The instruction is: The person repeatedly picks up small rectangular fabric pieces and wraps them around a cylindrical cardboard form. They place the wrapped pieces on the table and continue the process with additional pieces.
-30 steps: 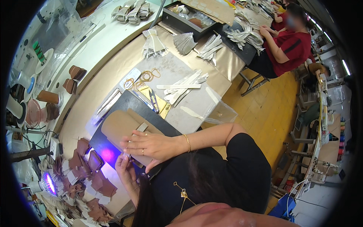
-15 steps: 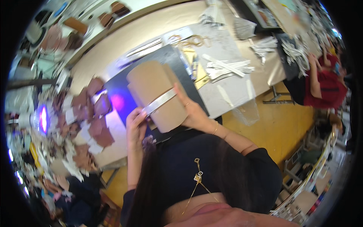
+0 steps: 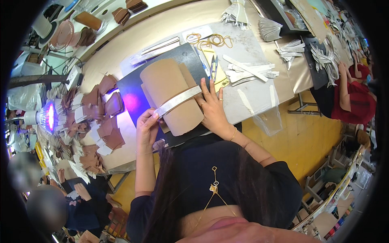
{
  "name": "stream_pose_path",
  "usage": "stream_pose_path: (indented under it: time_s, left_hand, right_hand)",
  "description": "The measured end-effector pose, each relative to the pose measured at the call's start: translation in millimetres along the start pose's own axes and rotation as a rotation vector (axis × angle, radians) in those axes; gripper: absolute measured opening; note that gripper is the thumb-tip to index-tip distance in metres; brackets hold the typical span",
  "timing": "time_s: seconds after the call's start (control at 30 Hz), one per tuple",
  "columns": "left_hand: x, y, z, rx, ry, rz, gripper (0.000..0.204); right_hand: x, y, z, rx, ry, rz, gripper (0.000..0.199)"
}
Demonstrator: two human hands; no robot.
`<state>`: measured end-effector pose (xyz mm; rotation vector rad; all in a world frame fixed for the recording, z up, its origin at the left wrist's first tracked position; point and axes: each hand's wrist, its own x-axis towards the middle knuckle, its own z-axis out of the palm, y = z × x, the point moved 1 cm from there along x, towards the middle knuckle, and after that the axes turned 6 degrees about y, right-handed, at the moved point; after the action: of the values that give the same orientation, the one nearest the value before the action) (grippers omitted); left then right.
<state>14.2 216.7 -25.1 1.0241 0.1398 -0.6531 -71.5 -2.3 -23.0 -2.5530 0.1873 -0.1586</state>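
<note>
Left hand (image 3: 146, 128) pinches the strip (image 3: 178, 100); right hand (image 3: 212, 108) lies flat (fingers spread) on the board (image 3: 172, 95); strip may slip askew.

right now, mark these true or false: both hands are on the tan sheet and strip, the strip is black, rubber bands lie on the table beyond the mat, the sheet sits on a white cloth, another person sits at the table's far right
1. Both hands on the work: true. The left hand pinches the pale strip and the right hand presses beside the tan sheet.
2. The strip is black: false, it is pale grey-white.
3. Rubber bands lie beyond the mat: true.
4. Sheet on white cloth: false, it lies on a dark mat.
5. Person in red at far right: true.
</note>
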Motion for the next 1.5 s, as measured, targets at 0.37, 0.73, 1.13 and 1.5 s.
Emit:
stream_pose_path:
  time_s: [0.37,0.73,1.13,1.5]
  left_hand:
    - [24.8,94.7,74.5,0.487,-0.217,0.221,0.019]
    - [169.3,113.3,-11.6,0.947,0.13,0.21,0.029]
    - [50.1,126.4,-107.5,0.73,0.437,0.269,0.025]
    - [21.2,254.3,-325.7,1.253,1.442,0.717,0.025]
  right_hand:
    - [29.7,93.7,-70.2,-0.072,0.269,0.06,0.035]
    - [40.8,144.1,-49.0,-0.263,0.354,0.186,0.027]
    - [62.4,121.7,-58.3,-0.361,0.252,0.298,0.011]
    - [63.3,117.9,-74.1,0.052,0.44,0.335,0.009]
